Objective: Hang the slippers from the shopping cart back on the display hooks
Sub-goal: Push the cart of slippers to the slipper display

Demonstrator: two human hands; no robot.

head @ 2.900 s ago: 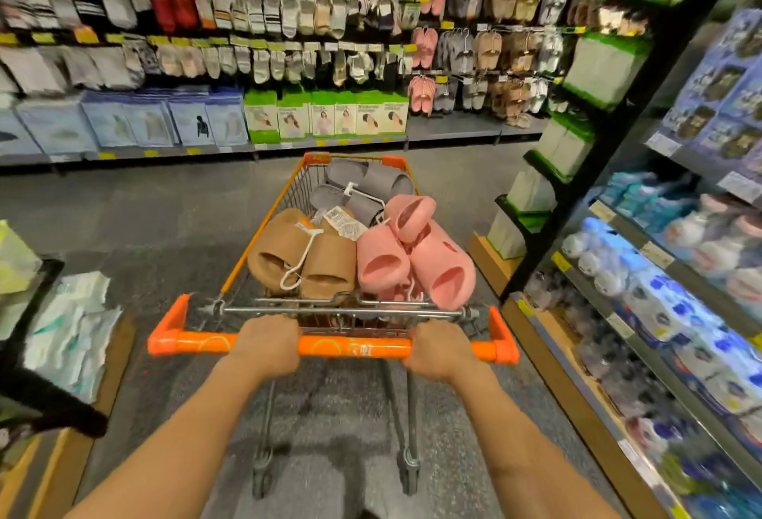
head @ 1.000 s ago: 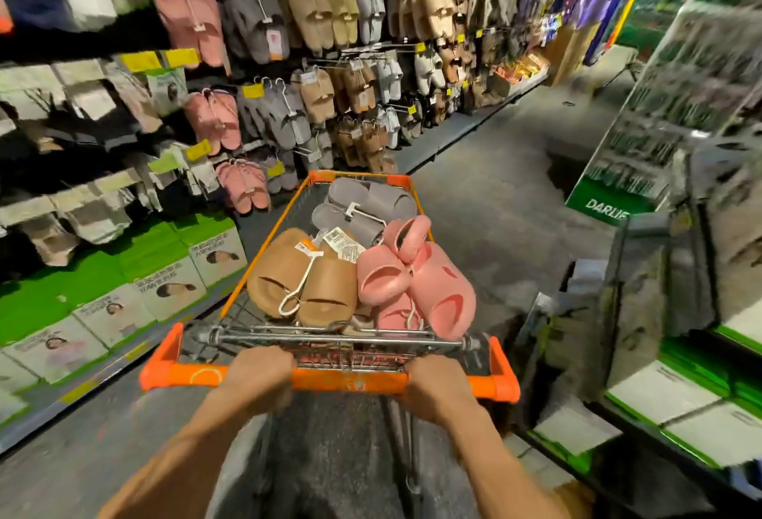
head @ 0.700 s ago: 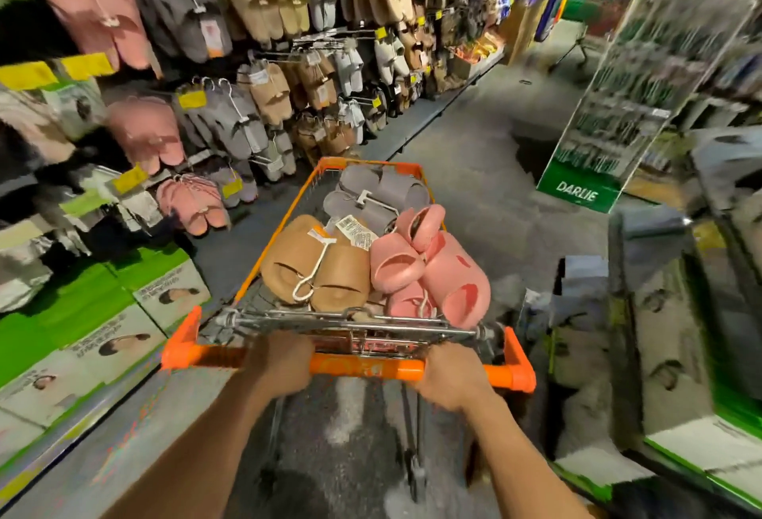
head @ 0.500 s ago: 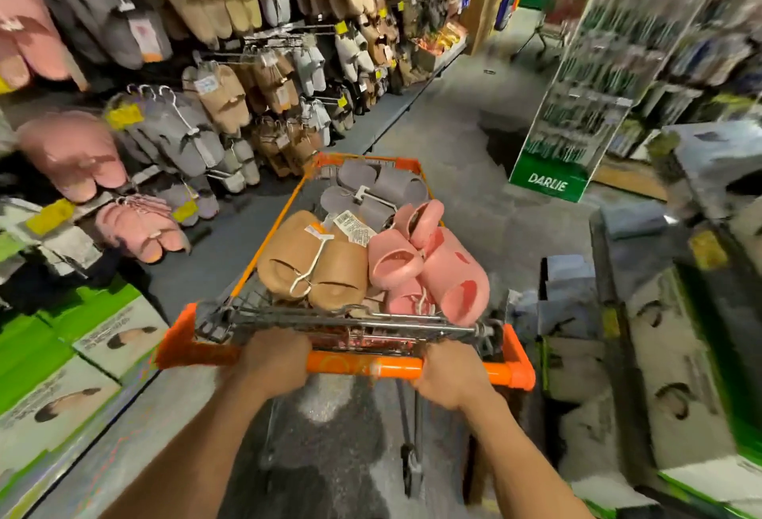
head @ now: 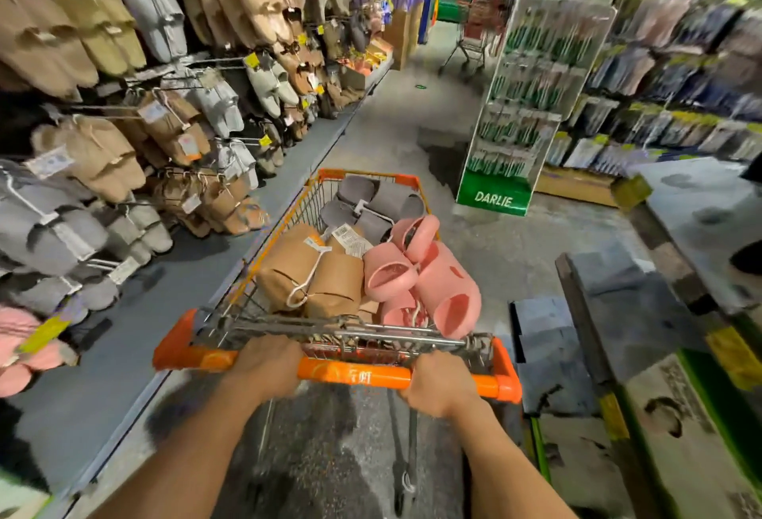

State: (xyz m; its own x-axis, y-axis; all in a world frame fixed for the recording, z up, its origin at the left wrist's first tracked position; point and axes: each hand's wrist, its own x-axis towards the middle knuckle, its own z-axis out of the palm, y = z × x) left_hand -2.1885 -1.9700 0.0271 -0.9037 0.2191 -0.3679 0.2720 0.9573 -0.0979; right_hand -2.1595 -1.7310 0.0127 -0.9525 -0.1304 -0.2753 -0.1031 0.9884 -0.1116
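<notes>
Both hands are closed around the orange handle (head: 354,378) of the shopping cart (head: 288,205): the left hand (head: 266,366) near its left end, the right hand (head: 439,384) towards the right, a spread that suits steering. No slipper is in either hand yet. In the basket lie tan slippers (head: 309,271) at the near left, pink slippers (head: 416,271) at the near right and grey slippers (head: 371,201) at the far end, piled loosely (probably just for carrying). The cart stands alongside the display hooks (head: 231,60) on the left, where matching pairs hang, so unloading looks close. Blur smears the rack; which hooks are free cannot be made out, and the pile hides whatever lies beneath.
</notes>
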